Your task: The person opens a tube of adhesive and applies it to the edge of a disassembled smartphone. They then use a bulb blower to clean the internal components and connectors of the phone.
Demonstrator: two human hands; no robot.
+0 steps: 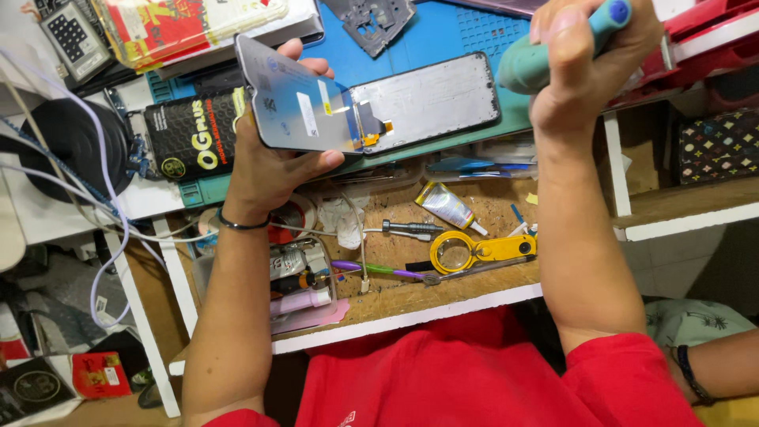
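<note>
Two hands are up over the bench: our left hand (265, 170) pinches a phone screen panel (296, 99) by its lower edge, thumb on the near face and fingers curled round the far side, holding it tilted above the blue work mat (443, 32). Our right hand (589, 67) is closed in a fist round a teal, thick-handled tool (545, 55), raised at the upper right, well apart from the panel. The panel's orange flex tail (371, 130) hangs beside a bare phone frame (431, 99) lying flat on the mat. To do this well, we judge, we should keep the grip on the panel's edges only, off the glass face and the flex, and hold it steady and low over the mat so a slip costs little. We would bring the tool in slowly, with the wrist braced. On the wooden shelf (474, 296) below lie a glue tube (447, 205), a yellow magnifier (474, 251) and a purple-handled tool (371, 269).
</note>
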